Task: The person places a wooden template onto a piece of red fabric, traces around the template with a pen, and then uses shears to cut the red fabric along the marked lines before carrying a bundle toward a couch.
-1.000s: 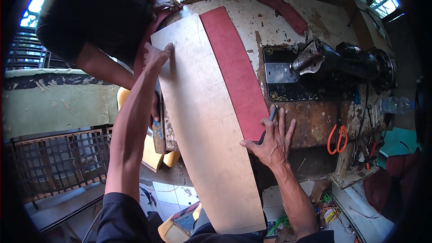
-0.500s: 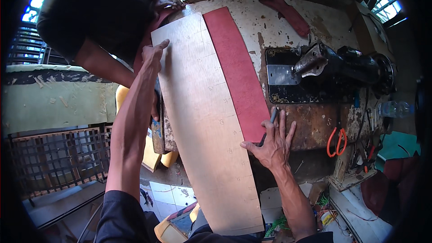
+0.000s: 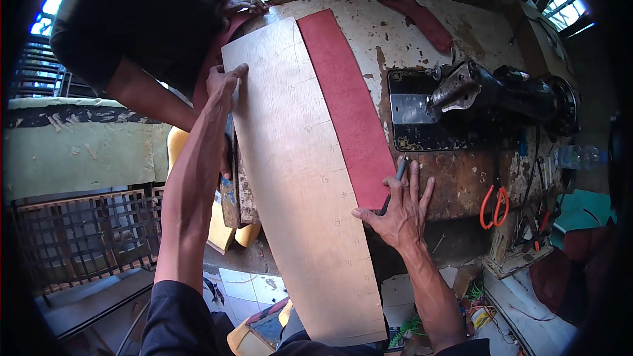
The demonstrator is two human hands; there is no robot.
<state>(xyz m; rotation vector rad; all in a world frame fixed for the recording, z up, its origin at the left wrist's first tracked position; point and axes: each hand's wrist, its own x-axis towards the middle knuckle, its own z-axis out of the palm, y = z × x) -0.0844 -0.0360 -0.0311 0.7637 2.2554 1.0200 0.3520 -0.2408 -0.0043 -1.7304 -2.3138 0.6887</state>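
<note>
A long thin plywood board (image 3: 297, 158) with pencilled marks along its right edge slants from the worktable toward my body. Under that edge, a strip of red leather (image 3: 349, 105) shows on the right. My left hand (image 3: 224, 84) grips the board's far left edge, thumb on top and fingers partly hidden at the side. Near the leather's close end, my right hand (image 3: 402, 214) has a dark grey pen (image 3: 401, 169) between thumb side and fingers. Its thumb tip touches the board's right edge, while the other fingers stretch over the table edge.
A black sewing machine (image 3: 488, 102) stands on the worn table (image 3: 455, 181) to the right. Orange-handled scissors (image 3: 494, 207) hang at its front edge. Another red leather piece (image 3: 419, 20) lies at the back. A co-worker's arm (image 3: 148, 95) reaches in beside my left forearm.
</note>
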